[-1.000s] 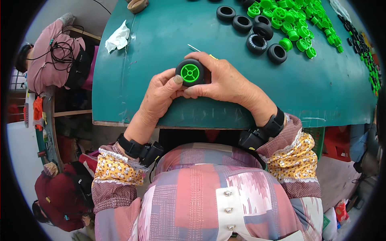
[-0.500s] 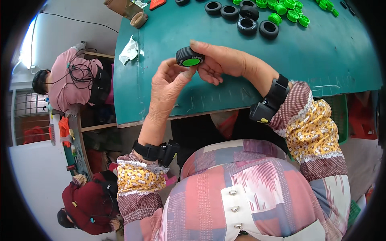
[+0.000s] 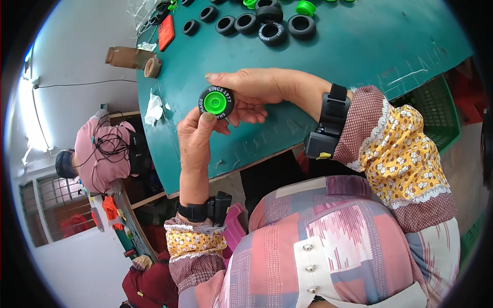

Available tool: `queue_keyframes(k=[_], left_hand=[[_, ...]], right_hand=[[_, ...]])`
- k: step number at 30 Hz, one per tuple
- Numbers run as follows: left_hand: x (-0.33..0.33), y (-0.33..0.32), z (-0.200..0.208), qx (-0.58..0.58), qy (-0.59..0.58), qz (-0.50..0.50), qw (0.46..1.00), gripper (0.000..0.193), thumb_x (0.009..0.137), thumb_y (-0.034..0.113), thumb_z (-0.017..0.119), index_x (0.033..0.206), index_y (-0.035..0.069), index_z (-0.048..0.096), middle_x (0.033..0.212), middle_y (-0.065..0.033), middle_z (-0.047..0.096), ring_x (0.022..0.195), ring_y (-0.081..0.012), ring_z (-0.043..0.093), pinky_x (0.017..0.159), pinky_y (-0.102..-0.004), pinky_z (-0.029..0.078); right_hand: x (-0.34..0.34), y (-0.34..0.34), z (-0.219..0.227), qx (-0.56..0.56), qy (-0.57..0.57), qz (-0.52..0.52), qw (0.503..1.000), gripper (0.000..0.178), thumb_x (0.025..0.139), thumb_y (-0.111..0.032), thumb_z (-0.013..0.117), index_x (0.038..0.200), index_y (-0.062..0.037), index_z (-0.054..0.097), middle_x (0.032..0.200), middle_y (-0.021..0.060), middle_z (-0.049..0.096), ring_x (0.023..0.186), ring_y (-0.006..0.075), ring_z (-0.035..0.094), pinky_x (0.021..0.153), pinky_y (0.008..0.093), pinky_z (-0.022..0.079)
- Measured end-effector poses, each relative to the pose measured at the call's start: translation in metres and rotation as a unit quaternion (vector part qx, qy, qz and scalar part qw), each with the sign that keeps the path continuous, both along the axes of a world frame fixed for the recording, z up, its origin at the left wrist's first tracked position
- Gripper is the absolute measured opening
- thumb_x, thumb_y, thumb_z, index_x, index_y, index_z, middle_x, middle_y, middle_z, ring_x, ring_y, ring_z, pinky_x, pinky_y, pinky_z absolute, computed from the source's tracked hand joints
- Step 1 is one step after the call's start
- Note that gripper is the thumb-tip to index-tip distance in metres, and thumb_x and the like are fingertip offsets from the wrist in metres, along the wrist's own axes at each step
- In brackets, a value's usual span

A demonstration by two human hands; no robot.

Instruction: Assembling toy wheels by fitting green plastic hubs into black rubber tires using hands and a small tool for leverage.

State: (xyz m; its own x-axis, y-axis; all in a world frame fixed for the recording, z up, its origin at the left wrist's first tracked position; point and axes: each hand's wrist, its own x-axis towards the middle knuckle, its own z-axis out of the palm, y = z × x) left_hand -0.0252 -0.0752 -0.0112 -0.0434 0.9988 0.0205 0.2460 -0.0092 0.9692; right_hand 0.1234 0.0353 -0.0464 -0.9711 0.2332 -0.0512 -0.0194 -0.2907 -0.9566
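Observation:
A small black toy tyre (image 3: 204, 94) with pale lettering is fitted round a bright green wheel hub (image 3: 215, 103), its flat face turned up toward me. My left hand (image 3: 197, 131) grips its lower edge, the thumb resting on the rim. From the right, my right hand (image 3: 246, 95) reaches round its far side, fingers curled beneath and thumb raised by the upper edge. Both hands hold the wheel just above the green tabletop (image 3: 308, 97). The fingertips behind the wheel are partly hidden.
Several loose black tyres (image 3: 246, 23) lie at the back of the table, with green hubs (image 3: 306, 7) among them. At the left edge are crumpled tissue (image 3: 153, 109), a brown jar (image 3: 128, 58) and an orange-red object (image 3: 166, 33). Two other people work at the left.
The wheel has tipped so its green face now shows fully, where before it was seen mostly edge-on. My view has shifted and turned, moving the hands left and slightly down.

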Motion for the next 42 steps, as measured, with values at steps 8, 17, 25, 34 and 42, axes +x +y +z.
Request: queue_keyframes(k=[8,17,25,34,42], left_hand=[[-0.010,0.013,-0.006,-0.031,0.001,0.031,0.999,0.023,0.080,0.018,0.055,0.088,-0.003,0.059,0.076,-0.0068,0.060,0.062,-0.0112,0.055,0.055,-0.0227,0.044],[-0.036,0.040,-0.007,-0.051,0.116,-0.018,0.992,0.017,0.076,0.010,0.062,0.089,-0.001,0.057,0.074,-0.0010,0.058,0.066,-0.0057,0.052,0.058,-0.0195,0.042],[-0.043,0.056,0.003,0.029,0.114,-0.039,0.992,0.032,0.069,0.017,0.070,0.094,0.001,0.058,0.078,-0.0033,0.058,0.070,-0.0089,0.053,0.062,-0.0229,0.043],[-0.044,0.054,-0.014,0.128,0.371,-0.059,0.918,0.027,0.064,0.012,0.065,0.085,0.000,0.055,0.100,-0.0132,0.054,0.097,-0.0302,0.049,0.083,-0.0358,0.041],[-0.041,0.052,-0.019,0.142,0.399,-0.048,0.905,0.012,0.071,0.007,0.061,0.080,0.000,0.057,0.100,-0.0109,0.054,0.098,-0.0272,0.049,0.083,-0.0351,0.043]], right_hand=[[-0.001,0.000,0.006,0.043,-0.074,-0.038,0.996,0.073,0.084,-0.064,0.023,0.071,-0.0033,0.061,0.052,0.0070,0.052,0.042,0.0137,0.052,0.035,0.0233,0.038],[-0.011,0.002,0.005,0.049,-0.092,-0.170,0.980,0.057,0.086,-0.054,0.039,0.082,-0.0020,0.061,0.062,0.0075,0.057,0.049,0.0132,0.055,0.040,0.0220,0.041],[0.052,0.014,0.055,-0.015,-0.055,-0.306,0.950,0.046,0.083,-0.043,0.053,0.091,0.0020,0.059,0.073,0.0108,0.061,0.054,0.0146,0.057,0.050,0.0241,0.046],[0.286,-0.058,0.082,0.115,-0.190,-0.505,0.834,0.050,0.081,-0.045,0.054,0.096,0.0032,0.055,0.075,0.0103,0.060,0.053,0.0122,0.055,0.048,0.0224,0.045],[0.338,-0.118,0.035,0.057,-0.351,-0.581,0.732,0.043,0.081,-0.044,0.054,0.094,-0.0030,0.059,0.072,0.0059,0.060,0.051,0.0085,0.053,0.045,0.0196,0.043]])
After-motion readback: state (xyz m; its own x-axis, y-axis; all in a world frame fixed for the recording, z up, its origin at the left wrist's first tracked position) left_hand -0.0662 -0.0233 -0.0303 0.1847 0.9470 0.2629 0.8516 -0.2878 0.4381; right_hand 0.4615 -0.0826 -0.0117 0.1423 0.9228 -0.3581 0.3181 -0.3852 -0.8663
